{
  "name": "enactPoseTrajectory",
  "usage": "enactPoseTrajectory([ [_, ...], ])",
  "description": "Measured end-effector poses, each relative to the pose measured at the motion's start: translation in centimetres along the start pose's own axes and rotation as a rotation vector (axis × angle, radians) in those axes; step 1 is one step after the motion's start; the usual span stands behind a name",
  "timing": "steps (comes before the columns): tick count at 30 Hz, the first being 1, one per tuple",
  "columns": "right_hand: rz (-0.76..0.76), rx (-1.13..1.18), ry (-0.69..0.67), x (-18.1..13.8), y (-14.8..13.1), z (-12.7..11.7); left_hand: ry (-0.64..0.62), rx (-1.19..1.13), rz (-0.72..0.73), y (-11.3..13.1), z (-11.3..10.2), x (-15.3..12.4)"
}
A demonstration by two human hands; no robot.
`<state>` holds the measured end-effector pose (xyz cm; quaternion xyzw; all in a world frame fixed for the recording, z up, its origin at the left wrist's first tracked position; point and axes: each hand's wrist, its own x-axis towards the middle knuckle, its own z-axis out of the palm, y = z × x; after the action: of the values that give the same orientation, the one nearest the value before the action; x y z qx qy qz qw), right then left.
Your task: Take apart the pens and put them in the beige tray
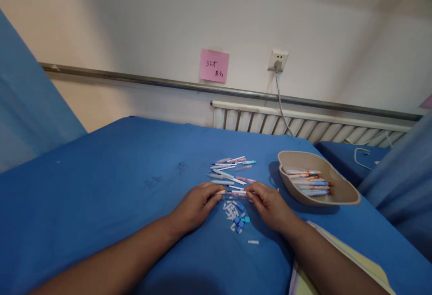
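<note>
Above a row of pen parts, my left hand [197,204] is closed in a pinch, with a small pale-tipped pen part [221,192] at its fingertips. Facing it, my right hand [270,204] pinches the end of a slim pen piece with a white stick and a pinkish barrel [239,193]. Whether the two pieces touch is too small to tell. Just beyond my fingers lie several loose pen barrels and white refills [224,173]. On the near side is a small pile of short white pieces [231,210], with blue and teal caps [239,224] beside it.
At the right stands a beige bowl [351,196] holding several pens [310,183]. A yellow-and-white cloth or paper [351,259] lies under my right forearm. Blue cloth [141,164] covers the table. A radiator [263,119] and a plugged socket [278,60] are on the wall behind.
</note>
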<state>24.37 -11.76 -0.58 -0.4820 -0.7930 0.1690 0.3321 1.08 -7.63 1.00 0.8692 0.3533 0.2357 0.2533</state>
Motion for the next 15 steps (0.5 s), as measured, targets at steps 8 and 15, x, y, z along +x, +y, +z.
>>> enactPoseTrajectory([
  [8,-0.006,-0.020,-0.002,-0.04,0.04,-0.06,-0.007,-0.016,-0.007,-0.17,0.09,-0.03],
  [15,-0.007,-0.013,0.003,0.07,-0.08,-0.12,-0.017,-0.052,-0.024,-0.09,0.11,-0.03],
])
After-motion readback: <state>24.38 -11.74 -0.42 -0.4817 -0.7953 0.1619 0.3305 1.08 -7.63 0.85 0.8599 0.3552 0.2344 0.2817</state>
